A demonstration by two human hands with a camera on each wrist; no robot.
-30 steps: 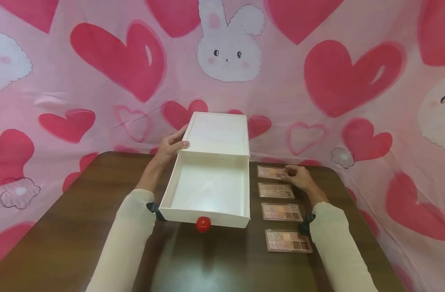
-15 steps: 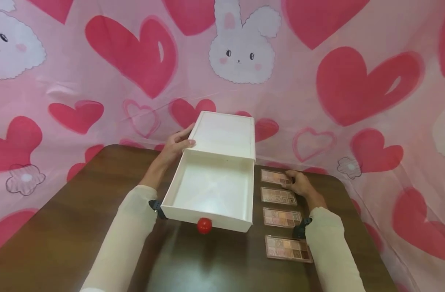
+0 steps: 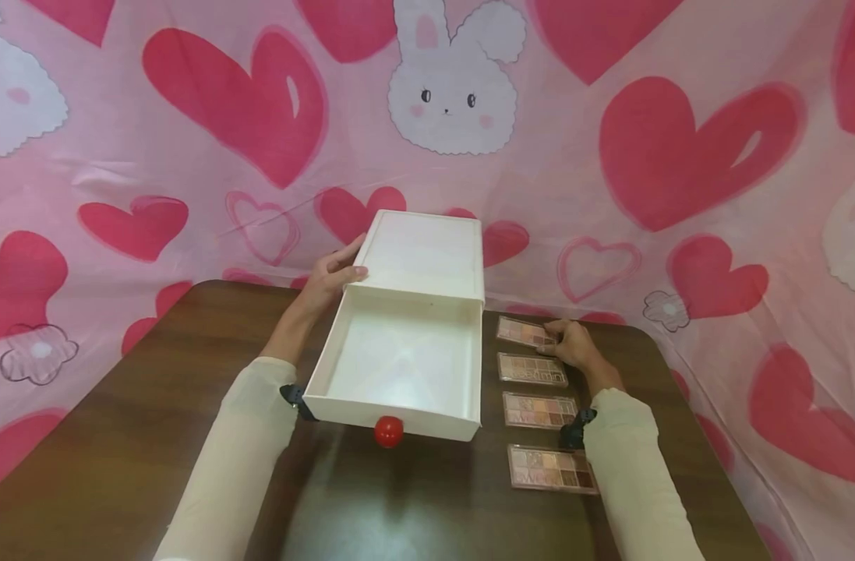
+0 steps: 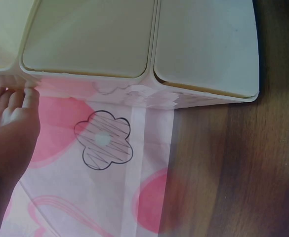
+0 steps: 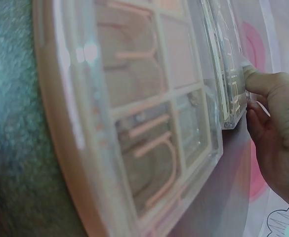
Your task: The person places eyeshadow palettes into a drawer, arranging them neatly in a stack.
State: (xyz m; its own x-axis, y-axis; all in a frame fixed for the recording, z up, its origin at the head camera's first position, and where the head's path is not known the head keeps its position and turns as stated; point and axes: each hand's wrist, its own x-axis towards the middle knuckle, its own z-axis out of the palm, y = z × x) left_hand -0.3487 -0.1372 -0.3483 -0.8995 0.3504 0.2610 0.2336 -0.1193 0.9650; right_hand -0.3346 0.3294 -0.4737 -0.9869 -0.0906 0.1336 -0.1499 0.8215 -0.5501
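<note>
A white drawer box (image 3: pixel 423 249) stands with its drawer (image 3: pixel 406 358) pulled out toward me; a round red knob (image 3: pixel 388 431) sits on the drawer front. My left hand (image 3: pixel 325 280) holds the box's left side, thumb on the top edge and the other fingers along the side wall. In the left wrist view, the fingers (image 4: pixel 16 98) lie against the white wall. At the far right my right hand (image 3: pixel 574 343) pinches the right end of the farthest eyeshadow palette (image 3: pixel 521 333). In the right wrist view, that palette (image 5: pixel 228 64) is partly behind a nearer one.
Three more eyeshadow palettes lie in a column toward me: one second from the back (image 3: pixel 532 369), one below it (image 3: pixel 535 410) and the nearest (image 3: pixel 549 469), partly covered by the right sleeve. They rest on a brown wooden table (image 3: pixel 153 405). A pink heart-patterned cloth (image 3: pixel 525 179) hangs behind.
The farthest palette has turned slightly, its right end now closer to me, with the right hand at that end throughout. The left hand keeps its hold on the box. The head view shifted slightly.
</note>
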